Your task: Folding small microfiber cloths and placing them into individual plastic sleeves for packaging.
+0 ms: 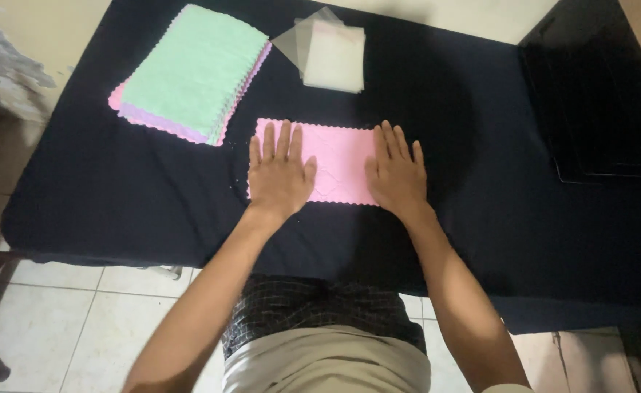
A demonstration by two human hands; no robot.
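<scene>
Under both flat hands, left hand (pixel 280 173) and right hand (pixel 397 173), lies the pink cloth (pixel 341 160).

Pink cloth (pixel 338 161) soft, matt; sleeves (pixel 333 52) probably glossy plastic.

Both forearms reach forward, bare. The left hand (pixel 280 175) and right hand (pixel 397 175) lie flat, palms down, side by side, fingers (pixel 285 138) straight and slightly spread.

We see bare forearms with no sleeves, watch or rings, a left hand (pixel 279 171) and right hand (pixel 397 173), a dark checked shirt (pixel 320 309) and beige trousers (pixel 327 360).
</scene>
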